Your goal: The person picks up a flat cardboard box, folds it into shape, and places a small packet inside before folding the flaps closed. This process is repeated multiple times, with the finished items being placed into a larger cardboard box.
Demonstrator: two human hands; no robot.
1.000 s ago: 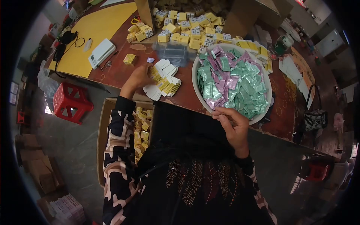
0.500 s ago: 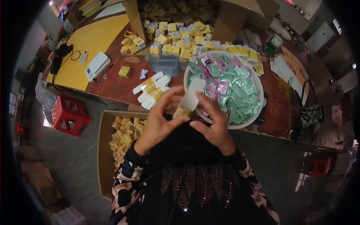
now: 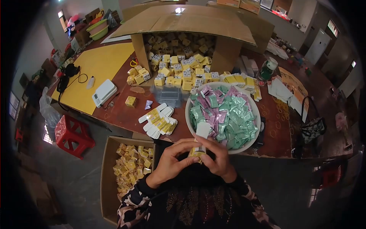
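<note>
A small yellow-and-white carton [image 3: 197,152], its long white flap raised, is held between both hands in front of my chest. My left hand [image 3: 172,159] grips its left side, and my right hand [image 3: 216,157] has its fingers on the right side and near the opening. Just beyond them stands a round white tub [image 3: 188,114] full of green and purple sachets [image 3: 232,118]. Left of the tub, flat unfolded cartons [image 3: 160,121] lie fanned out in a pile. A closed yellow box [image 3: 130,101] and a single purple sachet [image 3: 148,104] rest behind that pile.
A cardboard box [image 3: 190,21] on its side spills yellow boxes across the red table [image 3: 126,118]. An open carton [image 3: 108,171] of small boxes stands at lower left. A white scale [image 3: 105,93] lies at left, a red stool [image 3: 73,133] on the floor.
My left hand has brought a carton from the pile to my chest. The carton has been opened out and both hands now close on it, lower down. The head view has tilted up.
</note>
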